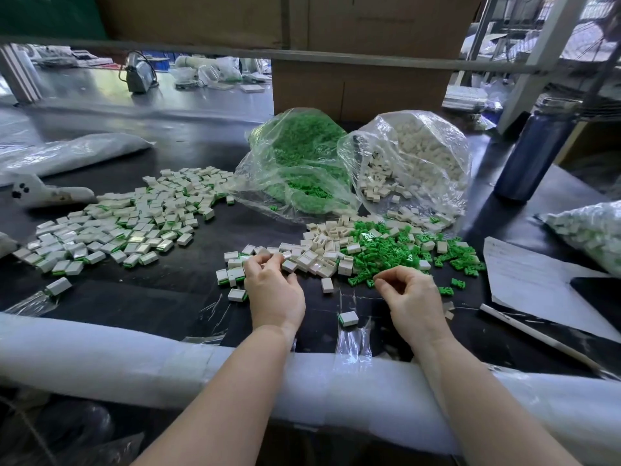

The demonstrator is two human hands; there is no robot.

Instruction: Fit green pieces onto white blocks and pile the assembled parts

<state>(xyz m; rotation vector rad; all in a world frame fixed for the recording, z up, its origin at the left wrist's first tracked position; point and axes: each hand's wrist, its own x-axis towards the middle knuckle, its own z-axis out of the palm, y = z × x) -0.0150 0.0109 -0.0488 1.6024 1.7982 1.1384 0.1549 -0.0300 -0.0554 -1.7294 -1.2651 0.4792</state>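
Small rigid white plastic blocks [319, 253] lying loose mid-table beside bright green plastic clips [396, 250]; light, hard, likely best pinched by the sides. Left hand [274, 290] curling fingers into the blocks, right hand [411, 297] pinching at clips; actual hold unclear

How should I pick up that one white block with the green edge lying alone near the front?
Pinch the block by its two long sides, coming straight down from above. It lies flat and apart from the piles, so fingers fit around it; probably avoid squeezing the green end.
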